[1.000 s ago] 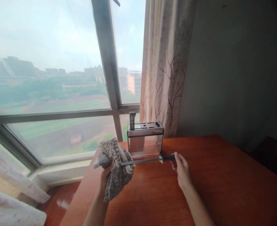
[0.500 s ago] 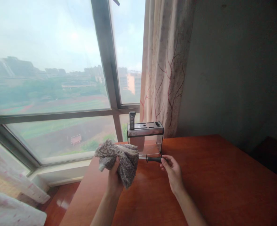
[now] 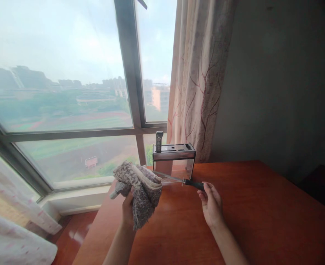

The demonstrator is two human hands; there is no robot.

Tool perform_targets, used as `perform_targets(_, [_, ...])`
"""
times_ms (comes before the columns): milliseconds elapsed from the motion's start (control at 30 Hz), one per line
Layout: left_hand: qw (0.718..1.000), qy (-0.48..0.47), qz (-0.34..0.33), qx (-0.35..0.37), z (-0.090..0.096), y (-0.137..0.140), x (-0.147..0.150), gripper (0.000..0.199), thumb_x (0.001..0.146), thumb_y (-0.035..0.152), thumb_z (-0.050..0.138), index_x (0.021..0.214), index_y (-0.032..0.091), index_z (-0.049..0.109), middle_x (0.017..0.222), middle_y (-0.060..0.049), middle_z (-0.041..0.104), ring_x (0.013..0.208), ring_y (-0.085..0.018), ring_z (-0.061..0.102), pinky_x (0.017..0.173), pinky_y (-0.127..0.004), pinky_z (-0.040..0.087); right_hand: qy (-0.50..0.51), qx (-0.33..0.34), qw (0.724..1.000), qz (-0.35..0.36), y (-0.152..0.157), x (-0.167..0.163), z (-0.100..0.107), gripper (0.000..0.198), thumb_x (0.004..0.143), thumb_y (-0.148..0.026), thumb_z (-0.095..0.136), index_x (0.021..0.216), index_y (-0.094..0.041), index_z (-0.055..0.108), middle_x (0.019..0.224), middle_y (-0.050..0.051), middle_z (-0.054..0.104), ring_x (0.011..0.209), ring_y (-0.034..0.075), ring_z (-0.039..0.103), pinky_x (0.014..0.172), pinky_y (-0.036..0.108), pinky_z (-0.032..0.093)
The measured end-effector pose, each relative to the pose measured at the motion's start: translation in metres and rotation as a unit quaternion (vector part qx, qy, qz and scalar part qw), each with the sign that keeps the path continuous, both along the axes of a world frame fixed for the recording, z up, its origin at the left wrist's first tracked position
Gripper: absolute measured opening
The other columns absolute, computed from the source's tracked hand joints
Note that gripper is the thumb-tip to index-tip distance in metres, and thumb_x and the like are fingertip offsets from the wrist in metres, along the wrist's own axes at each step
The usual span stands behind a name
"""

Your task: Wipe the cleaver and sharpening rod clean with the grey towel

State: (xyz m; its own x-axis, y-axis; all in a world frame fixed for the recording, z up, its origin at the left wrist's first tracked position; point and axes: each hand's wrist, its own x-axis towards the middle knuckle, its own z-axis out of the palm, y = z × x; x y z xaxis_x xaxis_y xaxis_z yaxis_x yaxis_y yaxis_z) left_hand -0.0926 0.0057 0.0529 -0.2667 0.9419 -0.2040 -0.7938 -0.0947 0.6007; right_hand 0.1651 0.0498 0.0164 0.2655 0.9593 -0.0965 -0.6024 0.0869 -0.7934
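My left hand (image 3: 128,208) is closed around a bunched grey fluffy cloth (image 3: 141,191) with a pale edge band. Pinched by the end of its black handle, a sharpening steel (image 3: 193,184) is in my right hand (image 3: 212,206). Its thin metal rod slants up to the left, and the tip end passes behind the cloth, so I cannot tell whether they touch. Just beyond both hands stands a clear-sided knife block (image 3: 176,151) with a slotted metal top. One grey handle (image 3: 159,141) sticks up from its left end.
The reddish-brown wooden table (image 3: 247,206) runs under both hands, its left edge dropping toward the floor. Large windows (image 3: 68,92) rise behind it, with a patterned curtain (image 3: 201,81) at the table's back and a dark wall (image 3: 275,92) to the right.
My right hand has moved right and slightly down, drawing the sharpening steel outward so more of its rod shows. The cloth has turned a little in my left hand. The view has shifted slightly.
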Motion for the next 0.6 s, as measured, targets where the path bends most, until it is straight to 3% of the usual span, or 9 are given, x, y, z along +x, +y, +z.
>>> perform_targets(133, [0.999,-0.009,0.025,-0.031,0.003,0.002,0.006,0.028,0.064,0.031,0.079,0.085,0.018,0.068,0.078,-0.006,0.074,0.094,-0.031,0.069,0.081,-0.038,0.057,0.005,-0.004,1.000,-0.008,0.001,0.003,-0.004,0.024,0.074,-0.039,0.074,0.090,-0.024,0.063,0.081,-0.004,0.062,0.063,0.006,0.060,0.055,0.010,0.051])
perform_targets(367, [0.999,-0.049,0.017,0.010,0.002,0.002,0.008,0.021,0.073,0.026,0.072,0.092,0.018,0.069,0.084,-0.006,0.075,0.098,-0.031,0.067,0.086,-0.042,0.055,0.022,-0.011,1.000,0.005,0.000,0.004,-0.002,0.030,0.070,-0.040,0.076,0.092,-0.024,0.064,0.082,0.000,0.066,0.061,0.009,0.061,0.052,0.015,0.053])
perform_targets(500, [0.999,-0.053,-0.002,0.002,-0.003,0.002,0.012,0.025,0.074,0.028,0.071,0.098,0.019,0.069,0.087,-0.006,0.075,0.097,-0.030,0.068,0.086,-0.043,0.055,0.015,-0.010,0.999,0.032,-0.005,-0.005,0.002,0.030,0.070,-0.041,0.076,0.091,-0.023,0.063,0.081,-0.002,0.064,0.061,0.008,0.061,0.052,0.014,0.053])
perform_targets(600, [0.999,-0.029,0.020,-0.005,-0.003,0.004,0.017,0.033,0.072,0.027,0.073,0.105,0.020,0.067,0.088,-0.005,0.075,0.095,-0.029,0.068,0.086,-0.040,0.056,0.002,0.002,0.998,0.060,-0.010,-0.013,0.004,0.031,0.071,-0.042,0.076,0.089,-0.022,0.062,0.077,-0.004,0.063,0.060,0.008,0.061,0.053,0.014,0.053])
